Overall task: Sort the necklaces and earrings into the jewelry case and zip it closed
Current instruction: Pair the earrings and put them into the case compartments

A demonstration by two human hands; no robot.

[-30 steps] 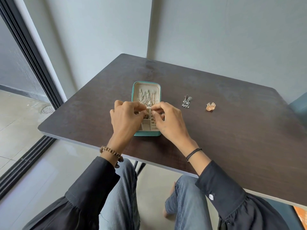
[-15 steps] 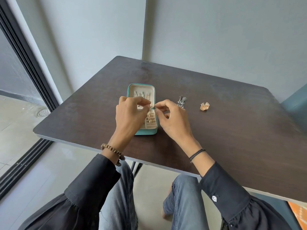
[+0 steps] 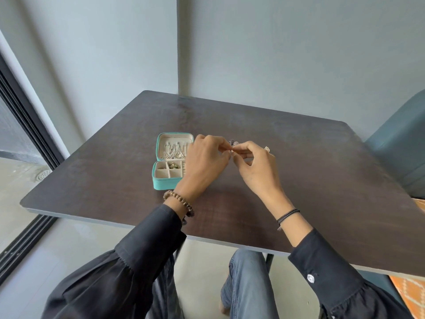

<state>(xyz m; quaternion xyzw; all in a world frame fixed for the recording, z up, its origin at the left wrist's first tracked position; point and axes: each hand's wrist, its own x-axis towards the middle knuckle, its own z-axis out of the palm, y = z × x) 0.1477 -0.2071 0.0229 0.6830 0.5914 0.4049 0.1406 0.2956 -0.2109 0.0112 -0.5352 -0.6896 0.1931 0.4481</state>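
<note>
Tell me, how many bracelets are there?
2: a wooden bead bracelet on the left wrist, a black cord bracelet on the right wrist. The sleeves could hide more.

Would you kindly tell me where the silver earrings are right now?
In the head view, the silver earrings are pinched between the left hand and right hand, just right of the open jewelry case.
</note>
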